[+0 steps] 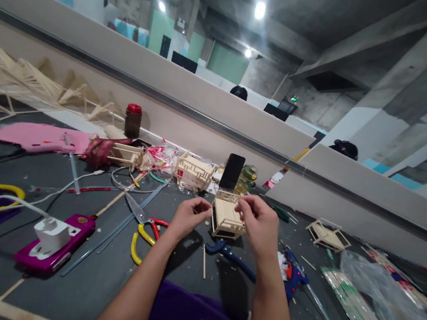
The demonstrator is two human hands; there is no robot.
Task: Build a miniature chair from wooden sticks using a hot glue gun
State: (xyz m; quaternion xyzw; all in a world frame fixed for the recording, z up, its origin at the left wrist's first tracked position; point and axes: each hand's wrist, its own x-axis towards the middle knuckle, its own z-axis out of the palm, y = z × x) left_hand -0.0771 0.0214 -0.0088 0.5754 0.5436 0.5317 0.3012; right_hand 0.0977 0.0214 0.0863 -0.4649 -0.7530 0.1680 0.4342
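A small wooden stick model [228, 213], like a miniature piece of furniture with a slatted top and low railings, stands on the dark table between my hands. My left hand [189, 219] is at its left side, thumb and fingers pinched together; anything between them is too small to make out. From the right, my right hand [259, 221] reaches over the model's right edge with curled fingertips close to the railing. What they pinch, if anything, is hidden. Just in front lie blue-handled pliers [234, 259] and a loose thin stick [204, 261].
Scissors [147, 227], a purple power strip [54, 246] and a blue glue gun [295, 274] lie around. Behind stand a phone [232, 171], another stick model [194, 172] and a brown jar [133, 121]. At right are a small stick frame [328, 235] and bagged sticks [364, 316].
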